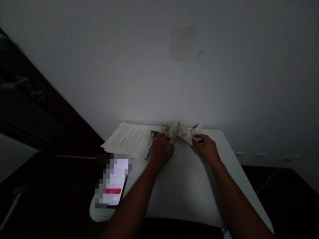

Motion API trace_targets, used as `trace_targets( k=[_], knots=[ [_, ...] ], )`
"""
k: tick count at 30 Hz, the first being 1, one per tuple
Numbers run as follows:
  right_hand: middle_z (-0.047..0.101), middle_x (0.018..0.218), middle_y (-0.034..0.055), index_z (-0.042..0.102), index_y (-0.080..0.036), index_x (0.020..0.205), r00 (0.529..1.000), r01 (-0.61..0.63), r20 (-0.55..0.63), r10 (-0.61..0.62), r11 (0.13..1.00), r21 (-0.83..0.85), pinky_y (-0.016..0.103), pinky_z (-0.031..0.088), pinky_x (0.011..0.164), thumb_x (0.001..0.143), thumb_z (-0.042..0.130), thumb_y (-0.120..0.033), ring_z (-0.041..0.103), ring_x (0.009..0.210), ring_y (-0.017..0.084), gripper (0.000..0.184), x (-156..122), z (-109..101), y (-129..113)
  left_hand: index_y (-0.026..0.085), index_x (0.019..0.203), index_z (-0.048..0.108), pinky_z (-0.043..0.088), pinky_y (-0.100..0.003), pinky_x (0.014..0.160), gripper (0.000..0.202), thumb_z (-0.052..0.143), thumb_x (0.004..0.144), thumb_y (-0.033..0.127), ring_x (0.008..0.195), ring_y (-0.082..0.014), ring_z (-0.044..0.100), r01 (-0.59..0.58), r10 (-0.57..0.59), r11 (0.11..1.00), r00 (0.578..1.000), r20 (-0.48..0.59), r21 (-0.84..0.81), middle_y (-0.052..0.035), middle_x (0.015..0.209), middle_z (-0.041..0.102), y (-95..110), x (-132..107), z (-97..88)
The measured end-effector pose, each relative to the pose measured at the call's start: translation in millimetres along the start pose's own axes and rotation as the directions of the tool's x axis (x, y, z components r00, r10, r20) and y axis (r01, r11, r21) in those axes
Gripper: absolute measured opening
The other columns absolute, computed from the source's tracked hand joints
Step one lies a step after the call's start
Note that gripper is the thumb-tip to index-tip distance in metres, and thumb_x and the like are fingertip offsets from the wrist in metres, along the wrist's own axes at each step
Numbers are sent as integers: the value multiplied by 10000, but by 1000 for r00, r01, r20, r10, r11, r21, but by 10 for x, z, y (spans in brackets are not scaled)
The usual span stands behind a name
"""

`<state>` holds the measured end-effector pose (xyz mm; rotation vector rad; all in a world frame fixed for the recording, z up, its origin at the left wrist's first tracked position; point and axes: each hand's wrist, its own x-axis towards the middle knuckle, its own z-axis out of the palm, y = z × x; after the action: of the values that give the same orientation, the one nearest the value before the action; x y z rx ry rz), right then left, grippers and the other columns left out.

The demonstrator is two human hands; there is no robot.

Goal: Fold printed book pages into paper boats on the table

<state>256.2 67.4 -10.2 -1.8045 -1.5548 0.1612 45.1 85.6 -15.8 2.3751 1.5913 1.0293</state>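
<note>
Several folded paper shapes [185, 133], made from printed sheets and pointed like origami, stand in a row at the back of the white table [184, 186]. At their left end is my left hand [161, 151], its fingertips touching or close to the nearest shape and its thumb held apart. My right hand [206, 147] has thumb and fingers closed at the lower right edge of the row, pinching a folded paper shape. Exact fingertip contact is hard to see in the dim light.
Printed sheets [129, 137] lie flat at the table's back left, partly behind my left hand. A phone [114, 182] with a lit, blurred screen rests on the left edge. The wall [149, 73] rises directly behind the table. A dark door [32, 96] is at left, and a cable [269, 179] hangs at right.
</note>
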Motion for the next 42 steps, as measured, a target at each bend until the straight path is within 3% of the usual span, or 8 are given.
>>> trace_targets(
  k=[11, 21, 31, 42],
  knots=[
    [670, 954, 63, 660, -184, 946, 999, 22, 37, -21, 999, -26, 319, 474, 728, 744, 520, -322, 609, 690, 171, 282, 47, -14, -29, 172, 1039, 513, 380, -408, 935, 318, 581, 746, 274, 1131, -244, 458, 26, -26, 1000, 1000, 4, 4, -110, 1177, 496, -23, -9, -23],
    [649, 965, 67, 637, -186, 946, 994, 79, -79, -73, 994, 75, 298, 478, 638, 763, 548, -383, 607, 681, 165, 283, -125, -93, 38, 178, 1099, 487, 372, -425, 950, 395, 597, 735, 284, 1154, -257, 449, 22, -22, 1000, 999, -25, -13, -122, 1206, 483, -12, -49, -33],
    [659, 950, 76, 670, -174, 832, 972, 171, -175, -158, 983, 64, 303, 513, 638, 763, 531, -280, 617, 737, 174, 188, -143, -31, 101, 168, 1064, 508, 386, -417, 938, 326, 569, 753, 245, 1149, -245, 453, 27, -27, 1000, 999, -37, -9, -121, 1191, 494, -50, -15, 16],
    [666, 906, 73, 669, -191, 809, 951, 185, -256, -176, 983, 10, 359, 504, 753, 736, 539, -212, 601, 839, 207, 150, -149, 22, 125, 173, 1061, 495, 370, -421, 954, 324, 562, 750, 235, 1160, -242, 444, 26, -27, 999, 999, -20, -30, -117, 1193, 495, -38, -15, 34]
  ],
)
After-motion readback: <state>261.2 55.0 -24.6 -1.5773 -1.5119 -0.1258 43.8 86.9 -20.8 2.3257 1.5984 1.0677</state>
